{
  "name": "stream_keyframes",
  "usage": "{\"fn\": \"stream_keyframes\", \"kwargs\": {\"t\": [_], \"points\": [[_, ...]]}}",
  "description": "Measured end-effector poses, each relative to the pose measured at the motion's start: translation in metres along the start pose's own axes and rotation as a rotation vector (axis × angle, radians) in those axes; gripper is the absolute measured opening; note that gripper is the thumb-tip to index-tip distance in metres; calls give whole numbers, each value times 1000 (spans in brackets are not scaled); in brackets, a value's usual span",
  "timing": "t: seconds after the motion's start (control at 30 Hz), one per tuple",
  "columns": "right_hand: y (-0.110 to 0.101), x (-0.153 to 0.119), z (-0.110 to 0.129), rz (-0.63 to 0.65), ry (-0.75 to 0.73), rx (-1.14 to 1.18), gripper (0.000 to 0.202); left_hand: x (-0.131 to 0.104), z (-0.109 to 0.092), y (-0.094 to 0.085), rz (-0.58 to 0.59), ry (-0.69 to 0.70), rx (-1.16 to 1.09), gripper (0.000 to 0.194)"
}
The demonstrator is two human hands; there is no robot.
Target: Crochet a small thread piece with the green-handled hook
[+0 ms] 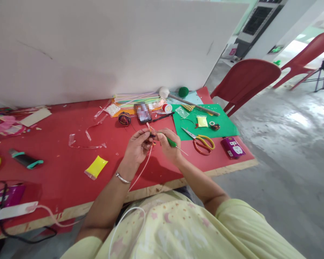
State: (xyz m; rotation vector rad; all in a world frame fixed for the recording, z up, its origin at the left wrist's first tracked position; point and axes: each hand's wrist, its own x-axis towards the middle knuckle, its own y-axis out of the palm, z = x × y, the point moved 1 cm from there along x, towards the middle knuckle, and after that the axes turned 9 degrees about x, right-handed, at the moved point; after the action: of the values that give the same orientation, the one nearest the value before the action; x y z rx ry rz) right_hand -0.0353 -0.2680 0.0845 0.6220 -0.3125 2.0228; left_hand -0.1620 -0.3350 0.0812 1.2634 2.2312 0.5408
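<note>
My left hand (pixel 137 147) is closed, thumb and fingers pinching a small piece of dark multicoloured yarn work (pixel 152 134). My right hand (pixel 169 145) meets it at the fingertips and grips a green-handled crochet hook (pixel 171 142); a thin metal end sticks out toward the lower right. The fingers partly cover the yarn work and the hook's other end. From between the hands a pale pink cord (pixel 145 166) runs down to the table edge. Beyond my left hand sits a ball of dark multicoloured yarn (pixel 124 118), with a phone (pixel 143 112) beside it.
Orange-and-red-handled scissors (pixel 202 142) lie partly on a green sheet (pixel 226 124). Purple boxes (pixel 233 148) stand at both table ends. A yellow packet (pixel 96 167) and a cutter (pixel 26 159) lie left. A grey rod (pixel 194 104) lies behind, before a white partition (pixel 110 46).
</note>
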Motion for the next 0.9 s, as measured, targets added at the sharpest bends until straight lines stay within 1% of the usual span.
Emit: {"fn": "stream_keyframes", "kwargs": {"t": [0.07, 0.17, 0.23, 0.37, 0.5, 0.7, 0.9], "points": [[1, 2, 2, 0, -22, 0, 29, 0, 0, -1, -10, -13, 10, 25], [0, 7, 3, 6, 5, 29, 33, 0, -2, -1, -28, 8, 26, 26], [-1, 9, 4, 6, 65, 62, 37, 1, -5, -1, -35, 41, 31, 28], [-3, 11, 5, -6, 217, 127, 47, 1, -7, 0, -44, 111, 39, 37], [-3, 8, 5, -15, 289, 130, 52, 1, -8, 0, -81, 202, 72, 37], [-5, 6, -3, -68, 311, 114, 52, 1, -11, -4, -122, 279, 116, 34], [-2, 6, -2, -40, 303, 146, 50, 2, -10, -4, -112, 259, 107, 34]]}}
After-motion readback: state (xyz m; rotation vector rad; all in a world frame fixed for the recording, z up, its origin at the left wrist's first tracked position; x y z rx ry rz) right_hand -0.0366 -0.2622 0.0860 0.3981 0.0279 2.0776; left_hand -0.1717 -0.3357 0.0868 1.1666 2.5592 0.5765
